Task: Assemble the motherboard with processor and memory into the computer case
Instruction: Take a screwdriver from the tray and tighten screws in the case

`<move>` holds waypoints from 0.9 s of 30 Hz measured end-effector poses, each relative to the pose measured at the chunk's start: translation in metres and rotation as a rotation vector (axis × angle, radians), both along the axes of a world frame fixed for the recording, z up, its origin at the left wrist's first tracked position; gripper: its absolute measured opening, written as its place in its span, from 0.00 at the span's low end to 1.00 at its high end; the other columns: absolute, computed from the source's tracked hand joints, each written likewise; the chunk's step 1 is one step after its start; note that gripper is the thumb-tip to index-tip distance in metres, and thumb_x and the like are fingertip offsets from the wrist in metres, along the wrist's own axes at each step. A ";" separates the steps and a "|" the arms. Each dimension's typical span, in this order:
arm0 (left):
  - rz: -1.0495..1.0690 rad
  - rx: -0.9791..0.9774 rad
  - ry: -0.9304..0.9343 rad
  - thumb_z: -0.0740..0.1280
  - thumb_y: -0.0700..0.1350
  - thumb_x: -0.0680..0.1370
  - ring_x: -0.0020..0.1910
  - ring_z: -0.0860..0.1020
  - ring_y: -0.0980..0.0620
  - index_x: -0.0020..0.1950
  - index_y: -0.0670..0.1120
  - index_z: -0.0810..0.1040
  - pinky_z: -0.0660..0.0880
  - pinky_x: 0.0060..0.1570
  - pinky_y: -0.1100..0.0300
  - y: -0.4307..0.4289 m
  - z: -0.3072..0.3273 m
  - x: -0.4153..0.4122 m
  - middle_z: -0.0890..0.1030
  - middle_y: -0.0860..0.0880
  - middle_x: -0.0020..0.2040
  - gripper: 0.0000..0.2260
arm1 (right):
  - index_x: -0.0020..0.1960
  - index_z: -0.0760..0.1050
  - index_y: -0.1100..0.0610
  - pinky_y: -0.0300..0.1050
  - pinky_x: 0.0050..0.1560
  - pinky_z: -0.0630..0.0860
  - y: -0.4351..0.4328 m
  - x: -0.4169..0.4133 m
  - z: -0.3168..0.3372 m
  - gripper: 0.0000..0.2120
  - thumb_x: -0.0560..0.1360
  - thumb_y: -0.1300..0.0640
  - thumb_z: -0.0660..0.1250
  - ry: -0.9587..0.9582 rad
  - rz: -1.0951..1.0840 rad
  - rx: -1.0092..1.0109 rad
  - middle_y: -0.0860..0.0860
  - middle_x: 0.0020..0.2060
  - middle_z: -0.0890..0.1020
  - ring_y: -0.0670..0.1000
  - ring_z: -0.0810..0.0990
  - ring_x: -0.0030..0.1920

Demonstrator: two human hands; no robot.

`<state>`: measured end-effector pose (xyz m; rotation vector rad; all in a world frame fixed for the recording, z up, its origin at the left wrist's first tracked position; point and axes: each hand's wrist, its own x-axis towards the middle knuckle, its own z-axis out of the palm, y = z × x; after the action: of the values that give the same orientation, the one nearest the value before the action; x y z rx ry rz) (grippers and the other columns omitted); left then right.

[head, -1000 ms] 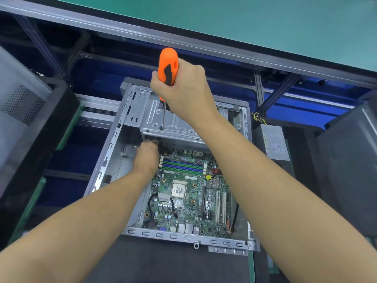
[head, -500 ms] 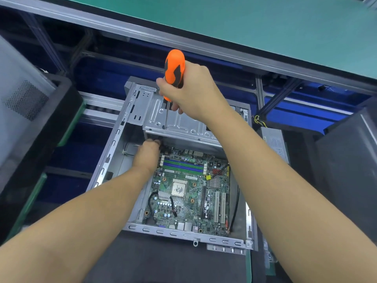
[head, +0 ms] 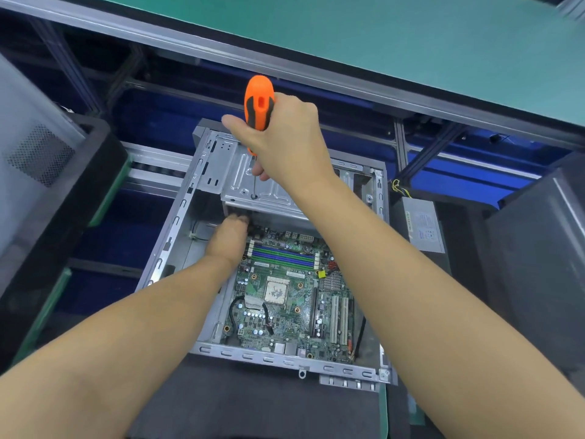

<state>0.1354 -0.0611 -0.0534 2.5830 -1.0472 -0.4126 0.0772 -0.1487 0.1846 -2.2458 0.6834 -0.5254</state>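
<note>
The computer case (head: 285,362) lies open side up on a dark surface, lower than and nearer than the green worktop (head: 380,33). The motherboard (head: 294,315) sits flat inside the case. Its square processor (head: 276,292) is near the middle, and the blue and green memory slots (head: 283,256) run across the board just beyond it.

The right hand (head: 285,144) is wrapped tightly round the orange-and-black screwdriver (head: 259,103). The tool stands nearly upright, with its tip on the metal drive cage (head: 269,198) at the far end of the case. The left hand (head: 229,239) reaches in at the board's far left corner. Its fingertips are tucked under the edge of the cage, so I cannot tell whether they hold anything.

To the right of the case lies a grey power supply (head: 422,226) with a pale label, but the print is too small to read. The white lettering on the board is also too small to read. A grey perforated panel (head: 38,153) stands at the far left.
</note>
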 end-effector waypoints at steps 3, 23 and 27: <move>-0.009 -0.031 0.025 0.62 0.27 0.77 0.49 0.79 0.40 0.60 0.37 0.76 0.78 0.52 0.50 0.001 -0.001 0.003 0.76 0.40 0.57 0.14 | 0.36 0.67 0.57 0.51 0.33 0.79 -0.006 0.002 0.000 0.22 0.76 0.43 0.72 0.018 -0.053 -0.055 0.56 0.30 0.79 0.56 0.81 0.30; 0.004 -0.037 0.021 0.61 0.24 0.74 0.48 0.79 0.42 0.59 0.39 0.78 0.78 0.50 0.53 0.000 -0.003 0.002 0.78 0.40 0.55 0.18 | 0.58 0.79 0.48 0.38 0.48 0.73 -0.033 -0.016 0.056 0.14 0.76 0.43 0.71 0.231 0.326 -0.402 0.42 0.45 0.78 0.46 0.74 0.47; -0.002 -0.043 0.025 0.62 0.27 0.76 0.49 0.79 0.42 0.62 0.39 0.77 0.77 0.51 0.53 0.003 0.000 -0.001 0.77 0.40 0.57 0.17 | 0.45 0.72 0.56 0.41 0.35 0.66 -0.019 -0.009 0.046 0.22 0.77 0.36 0.66 0.186 0.201 -0.443 0.46 0.33 0.72 0.48 0.70 0.36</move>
<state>0.1349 -0.0583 -0.0531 2.5328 -1.0395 -0.4177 0.0680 -0.1674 0.2304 -2.7696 0.4538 -0.3986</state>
